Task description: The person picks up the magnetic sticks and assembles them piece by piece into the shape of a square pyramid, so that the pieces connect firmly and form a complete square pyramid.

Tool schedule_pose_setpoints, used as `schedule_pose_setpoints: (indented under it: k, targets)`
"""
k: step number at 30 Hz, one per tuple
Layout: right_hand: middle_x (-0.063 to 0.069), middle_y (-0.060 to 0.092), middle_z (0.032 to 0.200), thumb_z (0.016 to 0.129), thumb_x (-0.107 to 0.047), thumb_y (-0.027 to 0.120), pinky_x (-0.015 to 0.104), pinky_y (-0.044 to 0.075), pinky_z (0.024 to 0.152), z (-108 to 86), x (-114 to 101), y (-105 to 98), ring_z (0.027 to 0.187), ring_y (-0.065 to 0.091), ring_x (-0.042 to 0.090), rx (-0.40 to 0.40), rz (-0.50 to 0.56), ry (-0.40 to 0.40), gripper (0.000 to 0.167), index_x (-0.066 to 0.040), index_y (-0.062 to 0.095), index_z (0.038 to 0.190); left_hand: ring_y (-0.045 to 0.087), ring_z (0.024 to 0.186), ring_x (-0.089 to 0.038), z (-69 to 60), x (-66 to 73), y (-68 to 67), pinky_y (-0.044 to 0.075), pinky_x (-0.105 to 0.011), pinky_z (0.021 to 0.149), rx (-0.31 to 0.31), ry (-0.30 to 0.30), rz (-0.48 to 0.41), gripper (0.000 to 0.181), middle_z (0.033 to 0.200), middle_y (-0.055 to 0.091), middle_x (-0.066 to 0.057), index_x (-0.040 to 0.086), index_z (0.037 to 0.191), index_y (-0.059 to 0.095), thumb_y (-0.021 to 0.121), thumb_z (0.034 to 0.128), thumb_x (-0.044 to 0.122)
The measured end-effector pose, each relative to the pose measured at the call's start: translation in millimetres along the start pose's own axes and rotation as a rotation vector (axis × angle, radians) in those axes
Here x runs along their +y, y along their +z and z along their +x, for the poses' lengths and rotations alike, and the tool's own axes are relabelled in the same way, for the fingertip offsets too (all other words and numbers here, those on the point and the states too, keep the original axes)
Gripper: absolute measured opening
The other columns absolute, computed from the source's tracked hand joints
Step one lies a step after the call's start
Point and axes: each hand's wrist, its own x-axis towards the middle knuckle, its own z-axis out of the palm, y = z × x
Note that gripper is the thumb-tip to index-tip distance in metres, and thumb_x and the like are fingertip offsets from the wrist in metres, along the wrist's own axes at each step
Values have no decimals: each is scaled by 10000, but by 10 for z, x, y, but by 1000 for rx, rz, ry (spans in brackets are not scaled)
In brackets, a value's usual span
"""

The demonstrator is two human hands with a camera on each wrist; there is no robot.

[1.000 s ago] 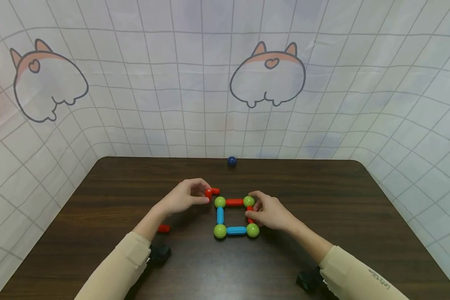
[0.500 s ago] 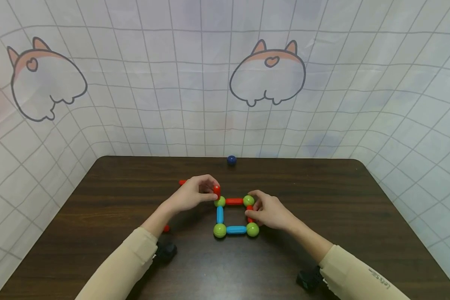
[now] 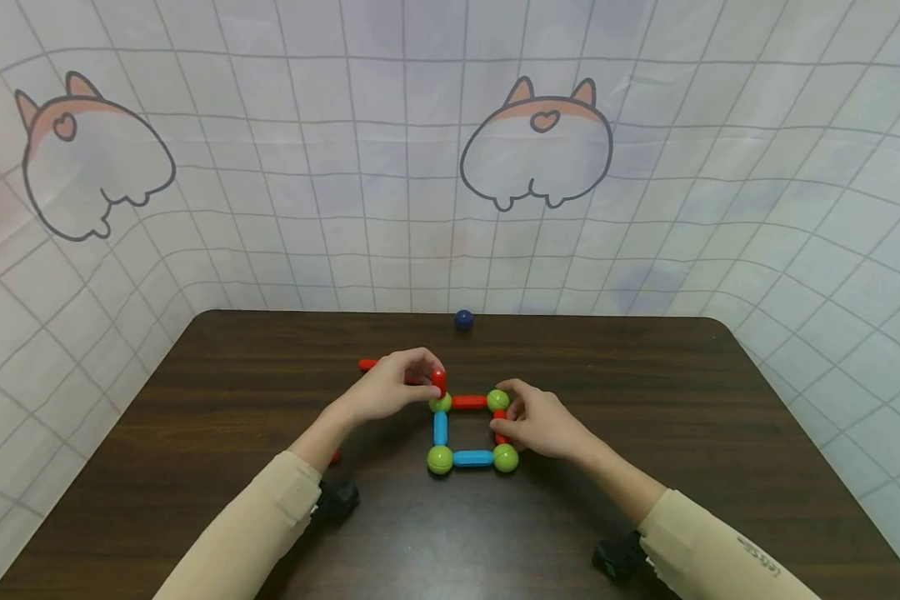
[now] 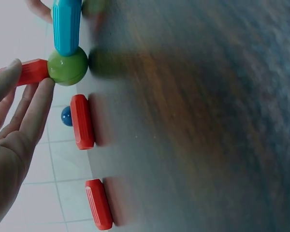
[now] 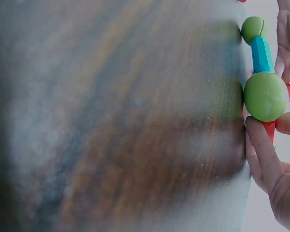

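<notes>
A square of rods and green balls lies on the table. In the head view its far side is a red rod [image 3: 468,402]; blue rods form the left side [image 3: 440,428] and near side [image 3: 473,459]. My left hand [image 3: 386,387] pinches another red rod [image 3: 438,380], standing upright on the far-left green ball [image 3: 441,404]. That rod [image 4: 35,71] meets the green ball [image 4: 68,67] in the left wrist view. My right hand [image 3: 543,422] grips the square's right-side red rod [image 3: 500,415], partly covered by the thumb, with fingers by the far-right green ball [image 3: 498,401].
A dark blue ball [image 3: 463,320] sits near the table's far edge. Loose red rods [image 4: 82,122] lie on the table in the left wrist view, one [image 3: 367,365] showing behind my left hand. Another red piece [image 3: 335,457] is mostly hidden by the left wrist.
My left hand has moved right with its red rod, from beside the square onto the far-left green ball. My right hand has stayed in place.
</notes>
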Motion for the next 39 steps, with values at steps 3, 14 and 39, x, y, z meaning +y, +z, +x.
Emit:
schedule_pose_setpoints:
  k: [3, 14, 39]
  targets:
    - [50, 637, 863, 955, -157, 743, 330, 551, 596, -5, 3, -3, 622, 665, 185, 3, -6, -3, 595, 16, 471, 1456, 646, 1031, -182, 3, -7, 1, 534, -387, 924, -3, 0, -11, 219, 1044, 691, -9, 113, 1151, 635, 746, 963, 118]
    - [45, 639, 843, 948, -156, 755, 332, 544, 596, -16, -12, 13, 612, 668, 187, 32, -10, 2, 586, 29, 483, 1433, 643, 1039, -208, -4, -7, -6, 530, -410, 933, -9, -7, -32, 270, 1089, 683, -38, 93, 1202, 630, 749, 960, 119]
    - [-57, 703, 882, 949, -133, 741, 349, 533, 741, 180, -39, 0, 795, 609, 118, 143, -250, -192, 50, -89, 758, 965, 621, 1120, -160, -483, -43, -242, 502, -430, 966, -32, -54, 123, 346, 1227, 683, -41, 90, 1309, 646, 669, 1022, 283]
